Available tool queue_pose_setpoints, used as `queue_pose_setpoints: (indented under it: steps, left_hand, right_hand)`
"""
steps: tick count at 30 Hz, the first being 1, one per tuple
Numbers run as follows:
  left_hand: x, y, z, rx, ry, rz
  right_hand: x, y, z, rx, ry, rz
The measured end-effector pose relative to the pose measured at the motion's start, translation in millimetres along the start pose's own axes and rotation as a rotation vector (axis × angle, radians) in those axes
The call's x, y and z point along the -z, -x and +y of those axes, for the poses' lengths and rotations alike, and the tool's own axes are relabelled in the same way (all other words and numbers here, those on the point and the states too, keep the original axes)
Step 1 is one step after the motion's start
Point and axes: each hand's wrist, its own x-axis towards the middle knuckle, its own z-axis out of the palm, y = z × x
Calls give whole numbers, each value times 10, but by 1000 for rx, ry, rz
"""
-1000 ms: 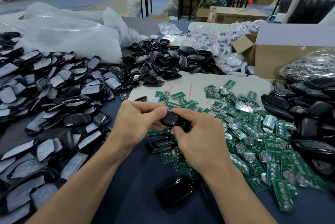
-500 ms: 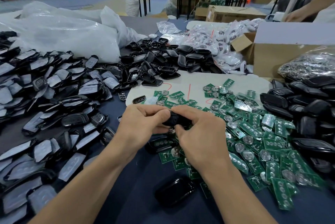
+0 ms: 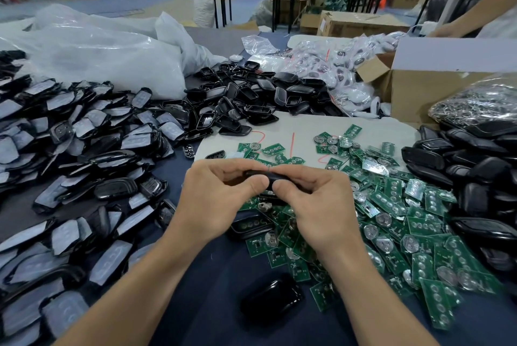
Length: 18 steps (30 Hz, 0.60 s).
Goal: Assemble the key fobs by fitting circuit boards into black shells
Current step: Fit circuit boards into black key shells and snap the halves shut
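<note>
A black key fob shell (image 3: 275, 176) is held edge-on above the table between both hands. My left hand (image 3: 215, 200) grips its left end, thumb pressed on the near edge. My right hand (image 3: 316, 205) grips its right end, thumb beside the left thumb. Whether a board sits inside the shell is hidden. Green circuit boards (image 3: 391, 205) with coin cells lie scattered under and right of my hands. An open shell half (image 3: 250, 226) lies just below my hands, and a closed black fob (image 3: 272, 299) rests between my forearms.
Film-covered black shells (image 3: 84, 149) pile up on the left, bare shells (image 3: 251, 99) at the back and right (image 3: 481, 172). Plastic bags (image 3: 112, 51), a cardboard box (image 3: 436, 88) and a bag of metal parts (image 3: 475, 102) stand behind. Another person's arm (image 3: 470, 21) is at far right.
Both hands have turned the shell so it now shows edge-on, and the thumbs have come together on its near edge. Another person's arm has come into view at top right.
</note>
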Motion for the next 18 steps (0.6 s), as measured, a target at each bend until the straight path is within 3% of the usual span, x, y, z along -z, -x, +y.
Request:
queue_pose_setpoints:
  steps: [5, 12, 15, 18]
  left_hand:
    - [0, 12, 3, -109, 10, 27]
    - [22, 61, 14, -138, -94, 30]
    - [6, 22, 67, -45, 84, 94]
    - [-26, 4, 95, -8, 174, -20]
  right_hand:
    - [-43, 35, -59, 34, 20, 14]
    - [-36, 52, -119, 94, 297, 60]
    - [-67, 60, -145, -63, -86, 55]
    - [-148, 98, -150, -224, -367, 54]
